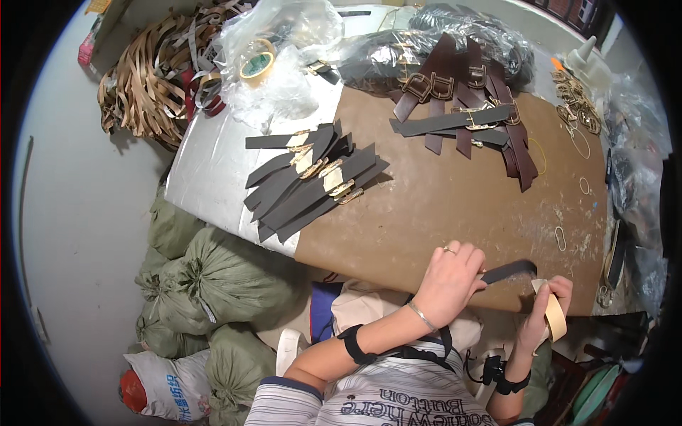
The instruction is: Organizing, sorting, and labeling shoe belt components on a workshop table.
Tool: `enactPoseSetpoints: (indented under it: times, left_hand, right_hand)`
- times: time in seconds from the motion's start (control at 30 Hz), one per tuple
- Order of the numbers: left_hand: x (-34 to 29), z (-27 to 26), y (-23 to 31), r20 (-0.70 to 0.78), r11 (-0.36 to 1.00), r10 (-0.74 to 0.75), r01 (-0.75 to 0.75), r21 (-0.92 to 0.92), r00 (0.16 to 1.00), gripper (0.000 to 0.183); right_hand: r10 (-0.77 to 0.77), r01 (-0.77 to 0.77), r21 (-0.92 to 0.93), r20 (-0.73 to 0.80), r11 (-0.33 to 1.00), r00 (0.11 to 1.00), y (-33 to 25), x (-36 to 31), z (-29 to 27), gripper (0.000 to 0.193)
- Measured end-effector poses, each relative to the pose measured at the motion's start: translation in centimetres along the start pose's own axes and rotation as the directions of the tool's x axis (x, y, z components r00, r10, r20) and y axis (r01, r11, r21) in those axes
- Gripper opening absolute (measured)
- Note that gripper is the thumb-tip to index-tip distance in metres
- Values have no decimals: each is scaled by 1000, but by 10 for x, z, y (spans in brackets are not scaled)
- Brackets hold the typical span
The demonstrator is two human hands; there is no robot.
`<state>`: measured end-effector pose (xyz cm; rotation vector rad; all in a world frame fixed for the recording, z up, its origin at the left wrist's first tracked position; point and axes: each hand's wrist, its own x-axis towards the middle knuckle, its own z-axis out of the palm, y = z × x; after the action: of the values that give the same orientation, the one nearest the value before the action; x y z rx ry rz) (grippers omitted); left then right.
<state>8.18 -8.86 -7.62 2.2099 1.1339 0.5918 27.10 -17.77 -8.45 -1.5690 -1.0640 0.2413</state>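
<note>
At the table's near edge, my left hand is closed on one end of a black strap. The strap reaches toward my right hand, its far end bending down. My right hand grips a roll of cream masking tape, and a short loose piece of tape stands up by its thumb. Farther left lies a pile of black straps with gold buckles, some wrapped with pale tape. Dark brown straps with buckles are heaped at the far side, with black straps lying across them.
The table has a brown cover. Clear plastic bags, one under a tape roll, lie at the back. Rubber bands are on the right, near a white bottle. Green sacks stand below; tan strips hang left.
</note>
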Motion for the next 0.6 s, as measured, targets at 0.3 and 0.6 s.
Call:
enactPoseSetpoints:
  times: [0.3,0.6]
  left_hand:
    - [-30,-87,-67,-489,575,-628,-62,-816,606,22]
    - [-50,-120,-59,-534,699,-609,715,-14,586,16]
  right_hand:
    - [83,-85,86,33,993,996,0,-5,2,6]
    - [124,-128,51,82,990,989,-8,1,-3,6]
